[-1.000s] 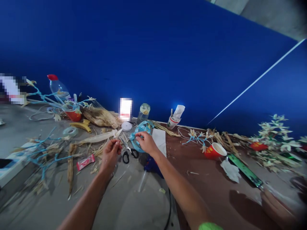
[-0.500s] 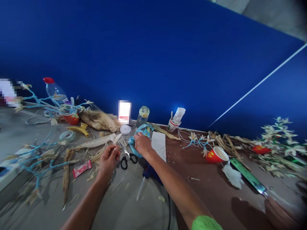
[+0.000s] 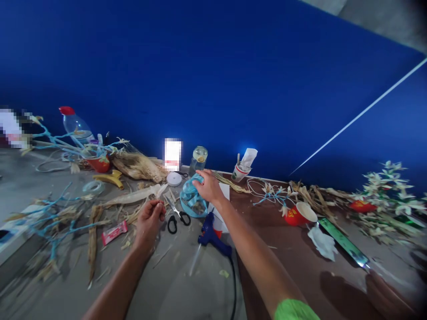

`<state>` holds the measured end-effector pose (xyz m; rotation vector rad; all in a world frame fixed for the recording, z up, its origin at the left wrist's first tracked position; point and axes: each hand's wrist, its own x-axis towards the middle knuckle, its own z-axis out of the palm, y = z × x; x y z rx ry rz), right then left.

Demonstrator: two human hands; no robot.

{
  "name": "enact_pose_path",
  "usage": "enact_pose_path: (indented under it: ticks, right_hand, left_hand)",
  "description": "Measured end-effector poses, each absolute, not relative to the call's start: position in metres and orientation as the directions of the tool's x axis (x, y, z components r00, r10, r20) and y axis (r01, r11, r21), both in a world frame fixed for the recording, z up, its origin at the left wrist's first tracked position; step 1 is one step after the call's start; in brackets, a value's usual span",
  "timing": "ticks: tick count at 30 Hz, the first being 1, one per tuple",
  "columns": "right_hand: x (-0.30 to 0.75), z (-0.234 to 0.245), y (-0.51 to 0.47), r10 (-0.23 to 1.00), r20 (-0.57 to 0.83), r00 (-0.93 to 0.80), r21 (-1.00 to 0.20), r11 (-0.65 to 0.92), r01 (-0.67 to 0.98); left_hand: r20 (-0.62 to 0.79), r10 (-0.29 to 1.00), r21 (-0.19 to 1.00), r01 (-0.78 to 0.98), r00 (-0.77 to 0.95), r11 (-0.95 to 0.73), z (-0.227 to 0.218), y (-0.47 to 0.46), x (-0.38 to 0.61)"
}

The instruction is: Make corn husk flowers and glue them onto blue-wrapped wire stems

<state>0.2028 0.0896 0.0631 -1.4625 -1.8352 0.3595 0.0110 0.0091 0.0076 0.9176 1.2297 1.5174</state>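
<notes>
My left hand (image 3: 150, 218) is closed in a pinch just left of the scissors (image 3: 176, 213); anything between its fingertips is too small to make out. My right hand (image 3: 209, 186) hovers at the upper right of a loose coil of light blue ribbon (image 3: 191, 198), its thumb and fingers apart. Whether it touches the ribbon I cannot tell. A dark blue glue gun (image 3: 213, 238) lies below the ribbon, beside my right forearm, with a clear glue stick poking out. Under that forearm is a sheet of white paper (image 3: 225, 193).
Dried husks (image 3: 136, 168), a white spool (image 3: 174, 179), a glass jar (image 3: 198, 161) and a paper cup (image 3: 240, 172) line the blue wall. Blue-wrapped branches (image 3: 53, 238) and a pink wrapper (image 3: 114, 232) lie left. At right, another person's hand (image 3: 383, 289) is near a phone (image 3: 345, 242).
My right hand has moved up and to the right, its fingers spreading off the ribbon. More of the ribbon and the glue gun shows. My left hand has hardly moved.
</notes>
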Motion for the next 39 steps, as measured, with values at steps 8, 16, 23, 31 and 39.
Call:
enact_pose_path:
  ticks: [8,16,23,31,39]
  right_hand:
    - [0.187,0.073,0.055,0.953,0.298,-0.049,-0.821,0.282,0.496]
    - [0.163,0.058,0.024,0.971,0.092,-0.220,-0.931,0.163,0.327]
    - [0.135,0.033,0.010,0.995,0.076,-0.057,-0.957,0.089,0.276]
    - [0.140,0.027,0.009,0.997,0.030,0.078,-0.998,0.034,-0.054]
    - [0.152,0.018,0.017,0.982,0.014,0.191,-0.974,0.056,-0.219]
  left_hand:
    - [0.028,0.964,0.967,-0.237,-0.263,-0.092,-0.001,0.011,0.008]
    - [0.059,0.977,0.980,-0.175,-0.204,-0.095,0.002,0.006,0.013]
    - [0.093,0.987,0.989,-0.107,-0.128,-0.107,-0.005,0.001,0.023]
    - [0.142,0.990,0.987,0.074,0.012,-0.142,-0.008,-0.001,0.022]
    - [0.207,0.973,0.956,0.231,-0.099,-0.180,-0.004,0.002,0.019]
